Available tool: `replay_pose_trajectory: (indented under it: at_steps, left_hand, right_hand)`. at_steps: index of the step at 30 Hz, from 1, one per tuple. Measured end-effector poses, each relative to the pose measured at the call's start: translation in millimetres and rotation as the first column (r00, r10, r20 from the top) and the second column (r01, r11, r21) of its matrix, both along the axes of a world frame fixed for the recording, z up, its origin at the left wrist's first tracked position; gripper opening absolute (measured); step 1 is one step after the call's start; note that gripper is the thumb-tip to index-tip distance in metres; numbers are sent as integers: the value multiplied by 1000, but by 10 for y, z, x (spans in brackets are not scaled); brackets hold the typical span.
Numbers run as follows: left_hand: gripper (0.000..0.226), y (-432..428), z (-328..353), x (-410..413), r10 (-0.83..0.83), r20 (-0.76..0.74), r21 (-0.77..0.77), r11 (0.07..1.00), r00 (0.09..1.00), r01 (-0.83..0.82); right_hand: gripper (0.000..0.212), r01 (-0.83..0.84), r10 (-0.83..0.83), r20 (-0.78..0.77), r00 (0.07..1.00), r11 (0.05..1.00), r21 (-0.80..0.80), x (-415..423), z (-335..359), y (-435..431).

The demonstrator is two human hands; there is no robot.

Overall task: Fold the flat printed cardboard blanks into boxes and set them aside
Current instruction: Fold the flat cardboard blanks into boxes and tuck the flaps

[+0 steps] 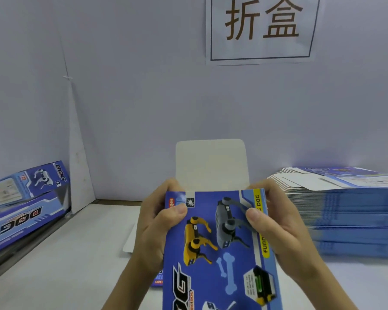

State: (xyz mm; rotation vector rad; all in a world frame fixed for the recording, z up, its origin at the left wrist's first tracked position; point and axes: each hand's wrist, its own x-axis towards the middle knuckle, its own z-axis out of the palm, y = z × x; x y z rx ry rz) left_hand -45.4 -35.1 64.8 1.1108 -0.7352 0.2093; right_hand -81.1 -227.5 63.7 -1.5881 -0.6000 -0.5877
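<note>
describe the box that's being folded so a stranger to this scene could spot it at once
Find the white wall sign with two big brown characters; straight below it, the left hand and right hand hold a blue box. Unlike the flat stack at right and the finished boxes lying at left, it alone has a white flap standing up.

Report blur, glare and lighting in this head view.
Head view: even, bluish light, no glare, only faint shadows; the box held by the left hand and right hand is fairly sharp, as is the wall sign; the stack of blanks at right is smeared, the finished boxes at left soft.
</note>
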Motion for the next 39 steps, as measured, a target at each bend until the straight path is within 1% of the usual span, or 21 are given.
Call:
replay_pose_trajectory:
  at_steps: [2, 4, 8, 10, 12, 14, 16, 19, 21, 24, 25, 27, 28, 29, 31, 32, 34, 35, 37, 38, 39]
  left_hand:
    - [14, -12, -13, -3, -7, -3, 4, 1000, 1000, 7]
    - [8, -25, -17, 5, -15, 2, 3, 1000, 1000, 15]
    - [8, -50, -13, 14, -5, 54, -42, 999, 999, 7]
    - [6, -55, -1, 4, -31, 33, -54, 998, 999, 33]
    - [16, -48, 6, -13, -37, -10, -50, 998, 999, 37]
    - [21, -44, 5, -12, -23, -39, -46, 999, 999, 21]
    - [18, -53, 6, -13, -30, -31, -50, 998, 999, 29]
    - [11, -73, 27, -18, -79, -15, -64, 995, 997, 78]
    - [12, -80, 25, -11, -101, -16, -72, 992, 995, 99]
    - [17, -67, 15, -7, -116, -51, -60, 992, 992, 112]
    - [16, -60, 10, -7, -116, -55, -56, 992, 992, 113]
    - [8, -60, 27, -24, -54, -36, -17, 998, 998, 53]
    - [9, -59, 46, -29, 34, -1, 28, 999, 999, -34]
    - [17, -48, 61, -23, 147, 50, 80, 985, 988, -150]
    - [38, -2, 98, -9, 323, 205, 179, 916, 924, -360]
    - [48, 20, 116, -14, 356, 292, 244, 870, 888, -429]
    - [75, 2, 112, -51, 325, 434, 420, 752, 841, -507]
    - [93, -47, 80, -69, 295, 454, 500, 697, 841, -514]
    - [124, -214, -4, -108, 295, 459, 581, 614, 838, -534]
    - [132, -302, -55, -115, 331, 494, 575, 570, 804, -588]
    - [134, -374, -85, -118, 381, 529, 551, 526, 759, -648]
  right_hand:
    - [21, -12, 12, 15, 1000, 1000, 8, 4, -8, -9]
    - [21, -26, 25, 21, 999, 999, 23, -2, 7, -28]
    - [21, 11, -9, 48, 999, 999, -46, -24, 53, -57]
    - [17, 14, -12, 34, 999, 998, -62, -22, 54, -56]
    - [14, 47, -43, 48, 998, 995, -88, -17, 50, -55]
    - [14, 61, -56, 47, 997, 993, -102, -20, 51, -57]
    - [12, 66, -62, 39, 997, 992, -104, -34, 63, -61]
    - [16, 67, -64, 34, 997, 992, -109, -50, 85, -64]
    - [10, 47, -43, 38, 998, 993, -105, -51, 94, -61]
    - [20, 81, -76, 47, 996, 991, -109, -36, 90, -80]
    - [19, 86, -81, 55, 995, 990, -108, -31, 88, -81]
    - [9, 142, -131, 113, 985, 985, -99, -22, 88, -67]
    - [10, 222, -208, 157, 965, 972, -77, -8, 85, -65]
    - [13, 316, -303, 194, 933, 948, -38, 15, 79, -65]
    - [19, 463, -468, 236, 851, 883, 83, 59, 66, -64]
    - [24, 509, -525, 252, 813, 851, 132, 74, 59, -59]
    - [36, 564, -592, 262, 762, 806, 181, 103, 46, -41]
    - [41, 569, -597, 261, 758, 802, 180, 116, 36, -23]
    - [47, 501, -525, 261, 810, 851, 158, 120, 22, 41]
    - [48, 440, -463, 272, 844, 887, 141, 118, 10, 75]
    - [49, 384, -403, 283, 870, 915, 123, 118, -6, 102]
